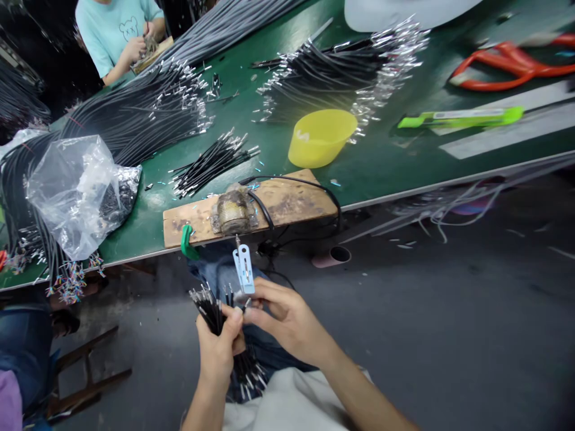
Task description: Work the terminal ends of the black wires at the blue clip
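A bundle of short black cables [209, 311] with silvery ends is gripped in my left hand [218, 353], its lower ends showing below the fist. My right hand [290, 323] is closed beside it, thumb and fingers pinching near the silvery tip of one cable [246, 305] that sticks out by my left thumb. Just above the right fingertips, a light blue clothespin [244, 269] hangs at the shaft of a small grimy motor [234, 209]. The motor is fixed on a wooden board [291, 197] at the table edge.
A green clamp [186, 240] grips the board's left end. On the green table [377, 173] lie a short cable pile [213, 161], a yellow cup [321, 137], long cable bundles [144, 114], a plastic bag [76, 191], a green cutter [462, 117] and orange-handled scissors [507, 66]. A co-worker [114, 36] sits opposite.
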A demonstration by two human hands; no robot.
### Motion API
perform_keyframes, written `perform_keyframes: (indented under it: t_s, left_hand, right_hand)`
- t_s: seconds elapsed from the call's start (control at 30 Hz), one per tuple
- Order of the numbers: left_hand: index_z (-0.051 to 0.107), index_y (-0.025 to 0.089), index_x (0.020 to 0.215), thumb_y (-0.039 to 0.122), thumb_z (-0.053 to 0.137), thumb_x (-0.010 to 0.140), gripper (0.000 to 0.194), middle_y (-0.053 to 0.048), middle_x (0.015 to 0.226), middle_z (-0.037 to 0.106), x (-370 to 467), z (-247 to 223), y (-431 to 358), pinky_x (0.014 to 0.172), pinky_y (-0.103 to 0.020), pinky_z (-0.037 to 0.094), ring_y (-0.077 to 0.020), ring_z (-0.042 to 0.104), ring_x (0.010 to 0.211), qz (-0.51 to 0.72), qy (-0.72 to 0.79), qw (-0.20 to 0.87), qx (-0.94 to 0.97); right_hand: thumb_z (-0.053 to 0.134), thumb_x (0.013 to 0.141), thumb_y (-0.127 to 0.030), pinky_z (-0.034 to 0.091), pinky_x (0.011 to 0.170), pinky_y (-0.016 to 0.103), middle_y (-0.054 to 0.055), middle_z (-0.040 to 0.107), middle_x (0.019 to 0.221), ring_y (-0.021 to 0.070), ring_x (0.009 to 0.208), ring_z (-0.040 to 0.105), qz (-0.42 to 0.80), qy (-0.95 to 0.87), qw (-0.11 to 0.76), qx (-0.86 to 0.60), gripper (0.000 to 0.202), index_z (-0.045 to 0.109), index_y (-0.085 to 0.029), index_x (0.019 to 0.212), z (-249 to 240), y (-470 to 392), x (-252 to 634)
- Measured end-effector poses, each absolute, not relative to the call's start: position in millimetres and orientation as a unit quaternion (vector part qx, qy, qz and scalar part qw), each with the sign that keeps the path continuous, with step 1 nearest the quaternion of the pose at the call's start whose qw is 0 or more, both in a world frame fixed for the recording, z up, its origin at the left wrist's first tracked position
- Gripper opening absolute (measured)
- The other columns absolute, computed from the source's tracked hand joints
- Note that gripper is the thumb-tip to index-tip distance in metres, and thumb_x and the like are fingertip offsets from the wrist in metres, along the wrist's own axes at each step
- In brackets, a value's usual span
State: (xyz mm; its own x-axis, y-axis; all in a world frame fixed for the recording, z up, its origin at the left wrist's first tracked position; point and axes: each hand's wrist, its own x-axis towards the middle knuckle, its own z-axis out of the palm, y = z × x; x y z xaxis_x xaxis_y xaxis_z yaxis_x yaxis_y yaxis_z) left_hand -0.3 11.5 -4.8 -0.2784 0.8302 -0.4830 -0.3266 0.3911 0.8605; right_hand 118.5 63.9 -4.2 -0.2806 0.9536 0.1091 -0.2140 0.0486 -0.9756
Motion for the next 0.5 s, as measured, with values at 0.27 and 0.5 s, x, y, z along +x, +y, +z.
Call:
perform_keyframes:
  t_s: [0.27,0.5]
  left_hand:
    - [0.063,0.017,0.054,0.053,0.076,0.054,0.038,0.003,0.044,0.045,-4.4,9.0,23.0,0.035,-0.020,0.024,-0.0050,0.029,0.036,0.489,0.609,0.562,0.271]
    - [0.068,0.021,0.055,0.032,0.077,0.058,0.015,-0.003,0.055,0.057,-4.0,25.8,33.6,0.059,-0.031,0.045,-0.0177,0.052,0.055,0.512,0.592,0.495,0.377]
  right_hand:
    - [0.072,0.064,-0.050,0.038,0.051,0.024,-0.002,0.049,0.059,0.0106,0.053,0.043,0.810,-0.289,0.457,-0.230,0.035,0.061,-0.017,0.063,-9.5,63.2,106.2]
    - [0.083,0.042,-0.044,0.027,0.045,0.020,-0.005,0.047,0.044,0.0055,0.043,0.036,0.865,-0.261,0.343,-0.258,0.040,0.061,-0.012,0.047,-6.8,94.0,119.3]
